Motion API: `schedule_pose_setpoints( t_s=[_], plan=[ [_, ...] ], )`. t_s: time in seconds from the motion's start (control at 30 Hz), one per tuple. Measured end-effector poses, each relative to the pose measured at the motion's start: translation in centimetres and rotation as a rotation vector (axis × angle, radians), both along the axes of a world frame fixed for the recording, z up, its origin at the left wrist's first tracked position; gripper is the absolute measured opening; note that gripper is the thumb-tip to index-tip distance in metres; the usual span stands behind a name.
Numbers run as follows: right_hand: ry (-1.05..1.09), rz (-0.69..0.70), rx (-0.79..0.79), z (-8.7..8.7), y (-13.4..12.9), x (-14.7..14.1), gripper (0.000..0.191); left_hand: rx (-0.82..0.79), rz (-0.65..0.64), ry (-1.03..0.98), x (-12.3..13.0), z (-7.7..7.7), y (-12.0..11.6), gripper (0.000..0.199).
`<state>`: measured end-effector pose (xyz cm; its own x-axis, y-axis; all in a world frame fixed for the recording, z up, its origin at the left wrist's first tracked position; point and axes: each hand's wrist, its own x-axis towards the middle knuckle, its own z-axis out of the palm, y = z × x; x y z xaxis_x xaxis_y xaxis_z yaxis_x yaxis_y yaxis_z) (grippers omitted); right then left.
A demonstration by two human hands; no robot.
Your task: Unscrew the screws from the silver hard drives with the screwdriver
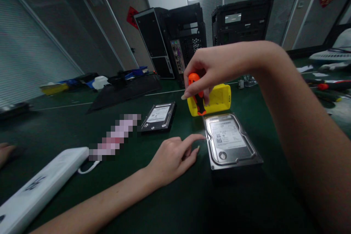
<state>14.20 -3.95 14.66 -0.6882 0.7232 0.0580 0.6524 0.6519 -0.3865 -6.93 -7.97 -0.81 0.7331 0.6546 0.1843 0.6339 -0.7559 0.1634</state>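
Note:
My right hand [204,65] is closed around the handle of an orange and black screwdriver [200,104], which points down at the far left corner of a silver hard drive [233,150]. The screwdriver's tip is too small to make out. The drive lies label up on the green tabletop. My left hand [174,155] rests on the table beside it, index finger stretched to the drive's left edge and thumb apart, holding nothing. A second hard drive [159,115] lies farther back, left of the screwdriver.
Behind the screwdriver stands a yellow bin [222,97]. Computer cases [153,40] stand at the back. A long white box [44,184] lies at left, near another person's hand [6,151]. Tools with red handles [329,86] lie at right.

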Motion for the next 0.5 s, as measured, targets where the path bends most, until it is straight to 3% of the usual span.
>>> schedule_pose_setpoints(
  t_s=[0.5],
  plan=[
    [-0.01,-0.03,0.001,0.01,-0.06,0.06,0.042,-0.005,0.003,0.014,-0.06,-0.03,-0.01,0.035]
  ],
)
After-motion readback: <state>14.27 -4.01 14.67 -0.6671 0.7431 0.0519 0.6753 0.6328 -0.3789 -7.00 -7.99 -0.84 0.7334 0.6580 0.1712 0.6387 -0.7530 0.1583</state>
